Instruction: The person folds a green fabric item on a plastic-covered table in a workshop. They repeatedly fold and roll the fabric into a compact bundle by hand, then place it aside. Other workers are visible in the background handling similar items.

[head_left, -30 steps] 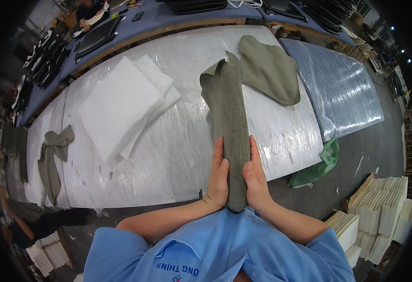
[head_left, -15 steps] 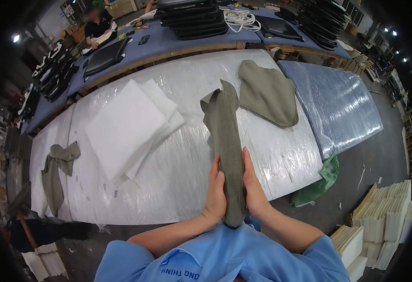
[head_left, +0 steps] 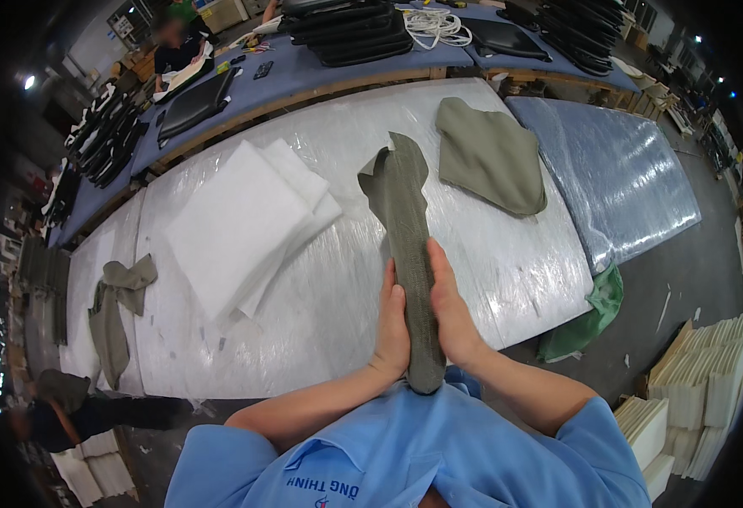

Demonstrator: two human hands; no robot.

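Upright and edge-on in front of my chest stands a grey-green fabric cushion, its near end against my shirt. My left hand lies flat along its left side and my right hand along its right, pressing it between the palms. The far end of its fabric is loose and flared, with a bit of white showing there. Beyond it to the right lies another grey-green fabric piece, flat with rounded corners. To the left are stacked square sheets of white padding.
A plastic-wrapped table bears these things, with fabric scraps at its left. A blue wrapped slab and green bag adjoin its right. Behind, a blue worktable holds black cushions; a person works there. White foam stacks stand lower right.
My right hand sits slightly higher along the cushion, and both palms still press its sides. The whole view has shifted a little. The person at the back has moved an arm.
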